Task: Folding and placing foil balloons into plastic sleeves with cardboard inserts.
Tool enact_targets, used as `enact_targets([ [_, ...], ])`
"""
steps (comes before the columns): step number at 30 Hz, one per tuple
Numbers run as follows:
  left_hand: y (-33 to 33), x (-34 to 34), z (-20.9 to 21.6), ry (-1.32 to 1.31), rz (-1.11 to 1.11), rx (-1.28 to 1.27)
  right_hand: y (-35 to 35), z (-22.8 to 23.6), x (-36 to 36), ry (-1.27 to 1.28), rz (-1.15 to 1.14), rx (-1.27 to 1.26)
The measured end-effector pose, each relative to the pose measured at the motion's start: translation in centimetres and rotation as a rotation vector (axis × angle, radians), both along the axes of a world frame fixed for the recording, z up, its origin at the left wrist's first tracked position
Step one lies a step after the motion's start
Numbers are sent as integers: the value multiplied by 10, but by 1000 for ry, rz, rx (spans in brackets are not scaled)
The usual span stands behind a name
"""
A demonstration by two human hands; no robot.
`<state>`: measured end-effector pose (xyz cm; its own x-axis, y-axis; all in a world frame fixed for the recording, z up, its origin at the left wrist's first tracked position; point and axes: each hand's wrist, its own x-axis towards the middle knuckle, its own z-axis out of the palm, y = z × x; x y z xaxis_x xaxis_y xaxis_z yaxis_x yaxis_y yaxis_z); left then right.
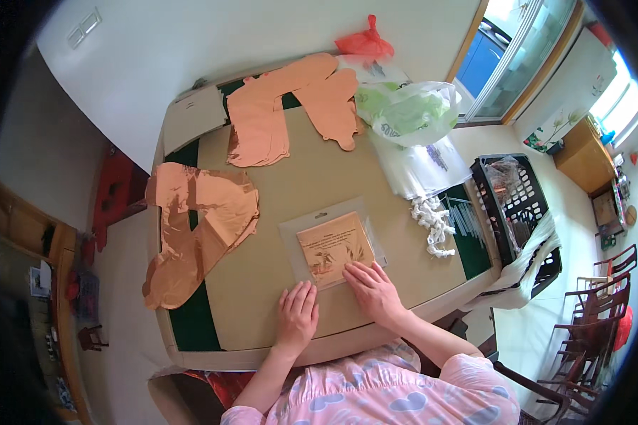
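A clear plastic packet point(285, 237) lies flat near the table's front edge, with a folded copper-coloured foil balloon point(319, 237) inside and dark print on its face. My right hand point(376, 292) rests palm down on the packet's lower right corner, its fingers stretched out. Just left of the packet's lower edge, my left hand point(298, 313) lies on the table, fingers extended and holding nothing. Flat, uninflated copper foil balloons point(198, 237) are stacked at the left of the table. More such balloons point(259, 131) lie at the far side.
At the right are a white-green plastic bag point(407, 117), clear plastic bags point(418, 170), a bunch of white twisted cord point(432, 225) and thin pale sticks point(464, 218). A black crate point(524, 166) adjoins the table's right edge. A red bag point(367, 44) sits at the back.
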<state>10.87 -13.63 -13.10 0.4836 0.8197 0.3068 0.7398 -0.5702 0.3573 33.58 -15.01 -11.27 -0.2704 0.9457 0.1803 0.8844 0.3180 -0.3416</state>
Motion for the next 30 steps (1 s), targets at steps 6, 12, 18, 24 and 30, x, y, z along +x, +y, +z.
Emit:
enact_targets([
  [6,-1,2,4,19,10,5,1,0,24,32,-87,44],
  [12,-1,3,3,18,14,3,-4,-5,47,66,-150,71],
  [18,-3,1,0,5,12,14,-6,2,47,-87,-159,71],
  [24,-2,0,3,-25,5,32,-3,7,44,-169,-168,110],
  [30,-15,-15,6,-12,-17,33,72,47,30,-98,-1,72],
])
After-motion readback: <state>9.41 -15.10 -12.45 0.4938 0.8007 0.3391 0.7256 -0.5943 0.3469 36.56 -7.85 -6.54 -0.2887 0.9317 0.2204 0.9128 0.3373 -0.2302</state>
